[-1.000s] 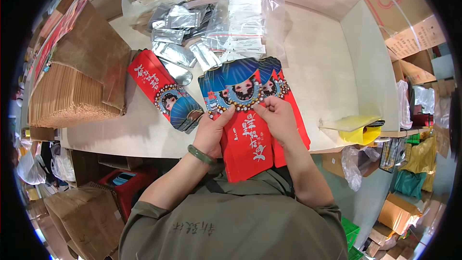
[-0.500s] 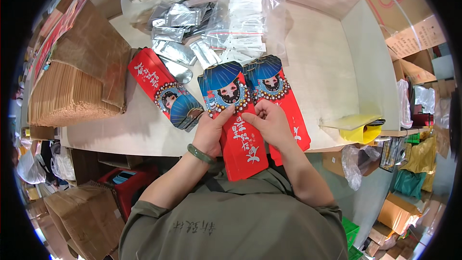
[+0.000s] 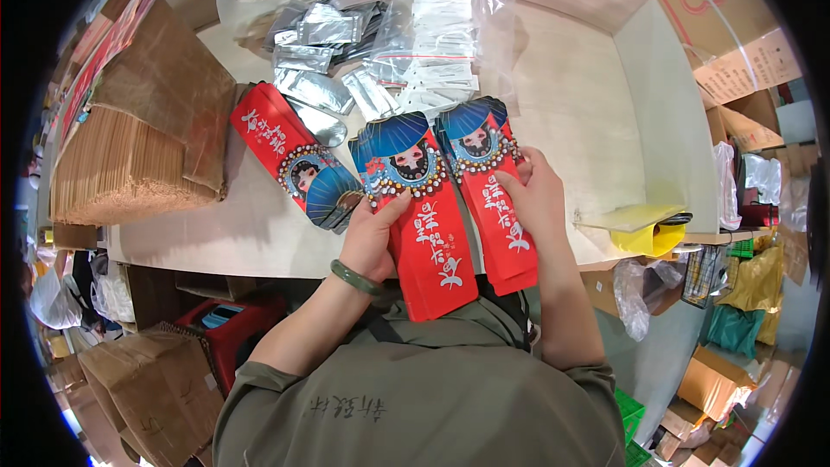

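My left hand (image 3: 367, 240) grips a stack of red paper envelopes (image 3: 437, 268), its thumb across the front. Each envelope has a blue fan-shaped end and a printed figure in a beaded headdress. Around the right edge of a second stack of matching envelopes (image 3: 500, 233), my right hand (image 3: 538, 197) is closed, thumb on top. Both stacks lean side by side at the table's front edge, their red ends toward me. A third envelope stack (image 3: 275, 140) lies slanted on the table to the left, blue ends toward my left hand.
Silver foil packets (image 3: 313, 93) lie heaped behind the envelopes. Beside them is a clear plastic bag (image 3: 493, 35) with white packets. A carton of tightly packed brown card (image 3: 143, 160) stands at left. A yellow item (image 3: 653, 233) sits at the table's right front corner.
My right hand has left the middle stack and moved right, taking hold of the right-hand stack, which is now drawn up closer beside the middle one. My left hand keeps its stack.
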